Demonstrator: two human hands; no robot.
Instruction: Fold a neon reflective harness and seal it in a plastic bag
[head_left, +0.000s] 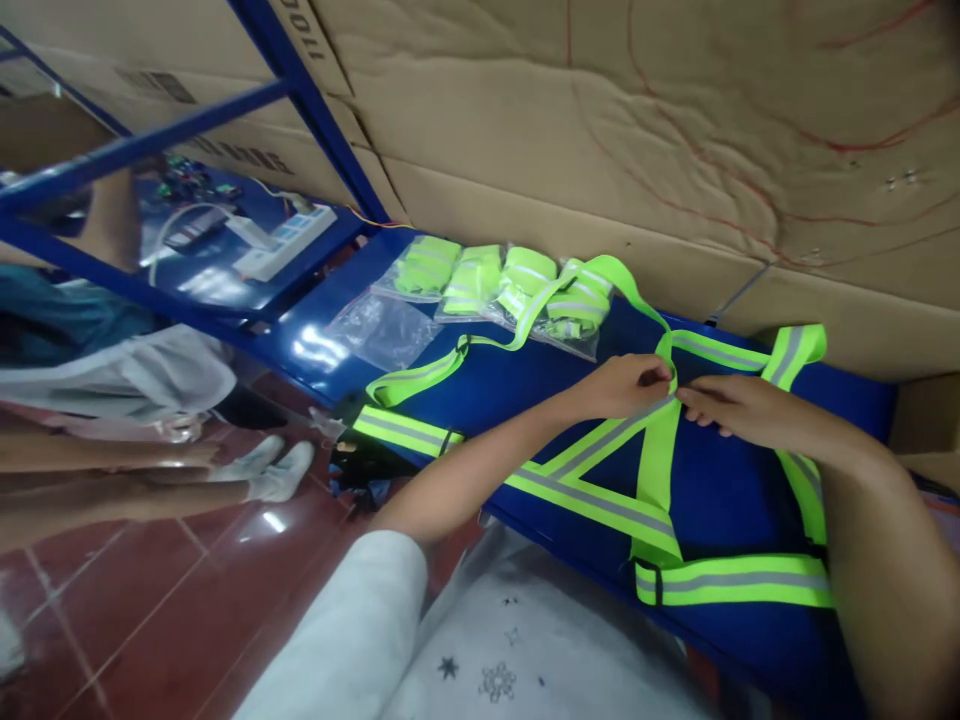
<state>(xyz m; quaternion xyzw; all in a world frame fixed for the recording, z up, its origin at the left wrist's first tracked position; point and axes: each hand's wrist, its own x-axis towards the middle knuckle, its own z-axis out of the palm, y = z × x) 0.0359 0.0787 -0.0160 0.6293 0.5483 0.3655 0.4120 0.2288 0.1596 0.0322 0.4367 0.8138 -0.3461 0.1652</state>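
A neon-yellow reflective vest [600, 505] made of straps with grey stripes lies spread on the blue table. My left hand [626, 385] is closed on it where several straps meet, with its fingertips pinching the band. From the other side, my right hand [727, 405] also pinches the vest at that junction, its fingers curled close to my left fingertips. One long strap runs from there to the back left and loops along the table. Black buckles sit on the side straps, such as the buckle [658, 583] near the front edge. My right forearm hides part of the vest.
Several folded vests in clear bags [529, 280] lie along the back, beside an empty clear bag [386, 328]. Cardboard [600, 130] lines the rear. A white power strip [289, 243] rests at the left beyond a blue frame [307, 110]. Another person's legs [142, 490] show at left.
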